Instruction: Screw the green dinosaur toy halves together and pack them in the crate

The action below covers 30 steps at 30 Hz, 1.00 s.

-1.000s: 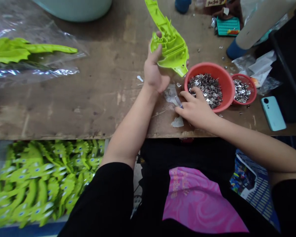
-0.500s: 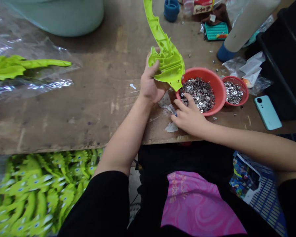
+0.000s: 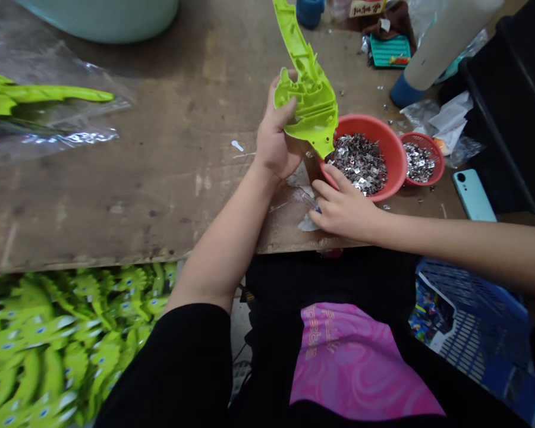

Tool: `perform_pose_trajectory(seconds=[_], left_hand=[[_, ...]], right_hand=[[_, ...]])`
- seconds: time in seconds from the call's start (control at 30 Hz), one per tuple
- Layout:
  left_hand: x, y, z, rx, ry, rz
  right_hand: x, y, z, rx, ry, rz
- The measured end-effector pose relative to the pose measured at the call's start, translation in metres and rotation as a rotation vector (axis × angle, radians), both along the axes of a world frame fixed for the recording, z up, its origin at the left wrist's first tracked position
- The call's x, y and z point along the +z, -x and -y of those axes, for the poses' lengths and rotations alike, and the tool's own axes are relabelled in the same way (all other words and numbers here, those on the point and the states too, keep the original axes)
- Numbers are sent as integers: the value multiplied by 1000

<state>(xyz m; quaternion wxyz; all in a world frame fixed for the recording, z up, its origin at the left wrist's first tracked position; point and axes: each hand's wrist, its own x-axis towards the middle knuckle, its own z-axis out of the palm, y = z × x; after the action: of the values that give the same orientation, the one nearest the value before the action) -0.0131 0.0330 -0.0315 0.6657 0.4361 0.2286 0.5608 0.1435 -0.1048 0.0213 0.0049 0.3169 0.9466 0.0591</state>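
My left hand is closed around a lime-green plastic toy shell half, its ribbed hollow inside facing up. The shell's long curved tail points away from me, and its lower tip hangs over the rim of a red bowl. Small shiny metal pieces fill that bowl. Just in front of it, my right hand rests low over the table with curled fingers, the index finger by the rim. Something small, bluish and translucent shows at its fingertips; I cannot make out what it is. A whitish scrap lies beneath.
A smaller red basket of metal pieces adjoins the bowl, with a light-blue phone beside it. A black crate bounds the right. Green shells lie in plastic at left; many more green parts are below the table edge.
The view has shifted slightly, so the table things sit a little higher and further left. My left hand and the shell have moved slightly right; my right hand stays by the bowl.
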Motion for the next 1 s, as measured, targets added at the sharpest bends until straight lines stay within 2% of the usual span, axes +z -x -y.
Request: perform_pose_trajectory(seconds=[0.07,0.17,0.23,0.3,0.4,0.47,0.6,0.73,0.87,1.0], left_hand=[[-1,-3,3,58,-5,-57],[-3,-12,8,60,-33,-12],[-5,-19,14,41,-63,43],[-7,-25,20,33,-79,36],[-8,-30,29,26,-113,8],[-8,-30,33,14,-139,20],[-7,-30,34,0,-159,43],[-9,-28,32,-15,-180,26],[-13,-24,33,-102,-195,15],[-16,-24,34,-121,-205,-11]], right_hand=[[18,-5,2,37,83,-181],[39,-18,-8,-116,164,-566],[41,-27,-27,-279,194,-848],[33,-34,-49,-381,240,-1024],[12,-35,-74,-450,295,-1096],[0,-32,-78,-473,303,-1124],[-12,-28,-73,-386,288,-1232],[-16,-32,-73,-225,255,-1357],[-14,-35,-71,-249,326,-1354],[-8,-37,-64,-166,296,-1399]])
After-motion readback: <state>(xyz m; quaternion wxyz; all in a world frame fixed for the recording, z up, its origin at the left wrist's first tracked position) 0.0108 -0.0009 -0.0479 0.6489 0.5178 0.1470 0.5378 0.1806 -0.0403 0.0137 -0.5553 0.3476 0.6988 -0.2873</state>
